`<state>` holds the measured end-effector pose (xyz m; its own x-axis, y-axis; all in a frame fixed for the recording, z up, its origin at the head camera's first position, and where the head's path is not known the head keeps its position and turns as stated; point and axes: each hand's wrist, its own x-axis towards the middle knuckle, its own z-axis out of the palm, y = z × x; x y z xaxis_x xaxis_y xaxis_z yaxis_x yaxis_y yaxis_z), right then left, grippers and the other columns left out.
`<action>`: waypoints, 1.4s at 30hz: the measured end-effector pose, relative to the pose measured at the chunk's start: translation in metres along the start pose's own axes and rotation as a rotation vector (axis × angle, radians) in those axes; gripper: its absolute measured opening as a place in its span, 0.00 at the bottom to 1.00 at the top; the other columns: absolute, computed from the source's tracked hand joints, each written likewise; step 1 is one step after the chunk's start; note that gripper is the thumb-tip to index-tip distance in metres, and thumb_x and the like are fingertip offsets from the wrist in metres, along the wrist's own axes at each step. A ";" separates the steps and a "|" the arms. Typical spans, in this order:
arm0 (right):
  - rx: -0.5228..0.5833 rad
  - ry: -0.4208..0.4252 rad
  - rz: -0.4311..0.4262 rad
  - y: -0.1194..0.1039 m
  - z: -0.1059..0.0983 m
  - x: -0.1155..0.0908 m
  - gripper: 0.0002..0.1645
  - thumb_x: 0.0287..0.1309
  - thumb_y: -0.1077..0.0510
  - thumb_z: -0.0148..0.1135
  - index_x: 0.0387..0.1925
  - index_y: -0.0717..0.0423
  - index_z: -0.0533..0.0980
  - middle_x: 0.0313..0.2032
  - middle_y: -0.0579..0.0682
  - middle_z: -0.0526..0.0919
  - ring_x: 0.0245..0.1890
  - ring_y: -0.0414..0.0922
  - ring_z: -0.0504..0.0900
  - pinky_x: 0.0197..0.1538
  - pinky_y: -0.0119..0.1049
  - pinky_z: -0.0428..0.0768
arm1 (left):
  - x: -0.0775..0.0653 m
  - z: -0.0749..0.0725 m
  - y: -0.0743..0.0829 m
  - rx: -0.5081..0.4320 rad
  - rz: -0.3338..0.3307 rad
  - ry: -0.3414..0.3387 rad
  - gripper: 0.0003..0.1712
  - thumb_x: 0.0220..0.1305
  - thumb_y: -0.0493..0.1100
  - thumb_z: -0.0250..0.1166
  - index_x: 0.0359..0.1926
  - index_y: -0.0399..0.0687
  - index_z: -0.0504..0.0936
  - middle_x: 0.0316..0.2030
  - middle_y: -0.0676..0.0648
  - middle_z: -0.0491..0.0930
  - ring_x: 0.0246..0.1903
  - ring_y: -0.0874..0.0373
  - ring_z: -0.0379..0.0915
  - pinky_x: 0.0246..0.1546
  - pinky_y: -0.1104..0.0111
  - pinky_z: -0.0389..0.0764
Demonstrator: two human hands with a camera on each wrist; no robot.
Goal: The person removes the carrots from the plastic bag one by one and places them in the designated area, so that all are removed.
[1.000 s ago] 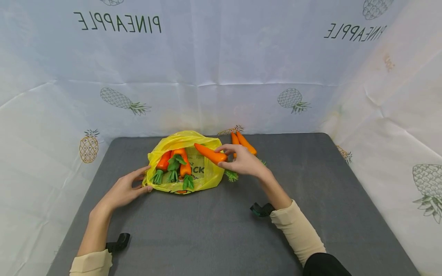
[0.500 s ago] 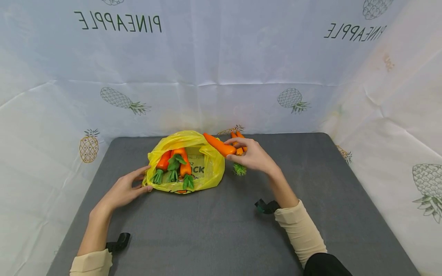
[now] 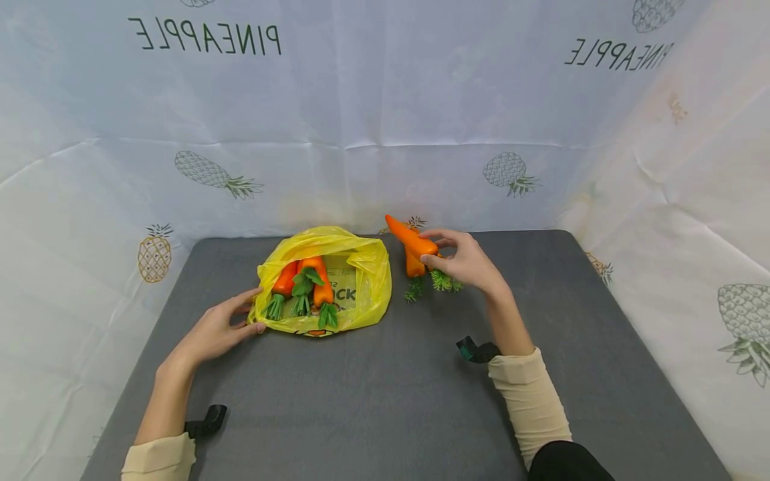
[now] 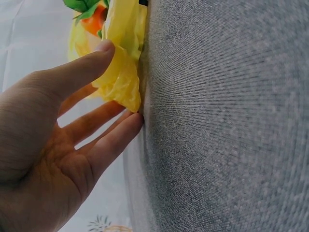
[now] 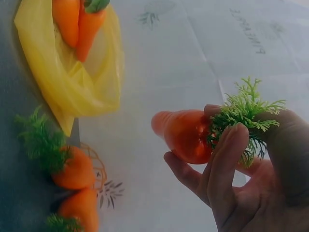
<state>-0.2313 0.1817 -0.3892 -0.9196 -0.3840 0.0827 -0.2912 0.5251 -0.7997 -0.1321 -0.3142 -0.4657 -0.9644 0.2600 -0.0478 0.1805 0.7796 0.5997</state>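
Observation:
My right hand (image 3: 466,262) grips an orange carrot (image 3: 404,232) near its leafy end, the tip pointing up and left. In the right wrist view the carrot's (image 5: 189,137) feathery green top (image 5: 244,121) shows among the fingers. Under and behind it on the table lie two more carrots (image 3: 414,265), partly hidden by the held one and the hand. My left hand (image 3: 212,332) holds the left edge of a yellow plastic bag (image 3: 374,287), thumb on the near side, fingers (image 4: 118,137) on the other. Inside the bag lie orange and red-orange carrots (image 3: 323,292) with green tops.
The grey table (image 3: 349,407) stretches in front of the bag to both sides. At its back hangs a white cloth (image 3: 385,100) printed with pineapples. A black wrist mount (image 3: 478,349) sits on the right arm, another (image 3: 207,422) on the left.
My right hand has carried the carrot from over the bag's right rim to the right and back, above the other carrots. The left hand and the bag stay put.

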 end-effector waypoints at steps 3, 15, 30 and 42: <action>-0.007 0.010 0.006 0.007 -0.007 0.000 0.27 0.72 0.53 0.72 0.70 0.49 0.80 0.67 0.61 0.84 0.66 0.63 0.83 0.48 0.45 0.87 | 0.000 0.000 0.001 0.001 0.002 0.000 0.46 0.73 0.52 0.74 0.83 0.43 0.65 0.76 0.28 0.71 0.68 0.30 0.78 0.58 0.45 0.88; 0.002 0.034 0.087 0.033 -0.027 -0.003 0.30 0.73 0.47 0.71 0.72 0.47 0.78 0.67 0.62 0.82 0.67 0.62 0.81 0.49 0.43 0.82 | 0.001 -0.001 0.002 -0.001 0.006 0.001 0.46 0.73 0.52 0.73 0.83 0.42 0.65 0.76 0.28 0.71 0.68 0.30 0.78 0.59 0.43 0.88; 0.025 0.048 0.185 0.067 -0.036 -0.003 0.31 0.75 0.48 0.69 0.73 0.50 0.76 0.65 0.68 0.83 0.61 0.64 0.84 0.48 0.40 0.81 | 0.000 -0.001 0.003 0.012 0.014 0.006 0.46 0.73 0.52 0.73 0.83 0.42 0.65 0.76 0.28 0.71 0.67 0.30 0.79 0.59 0.42 0.87; -0.014 0.020 0.207 0.107 -0.028 0.002 0.30 0.77 0.51 0.67 0.73 0.57 0.76 0.59 0.72 0.86 0.42 0.48 0.87 0.39 0.37 0.79 | -0.002 0.000 0.002 0.004 0.014 0.008 0.46 0.73 0.52 0.73 0.83 0.42 0.65 0.76 0.28 0.71 0.68 0.31 0.78 0.59 0.43 0.87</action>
<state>-0.2719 0.2579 -0.4583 -0.9653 -0.2514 -0.0704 -0.0988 0.6015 -0.7928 -0.1298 -0.3127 -0.4647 -0.9633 0.2665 -0.0327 0.1951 0.7783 0.5969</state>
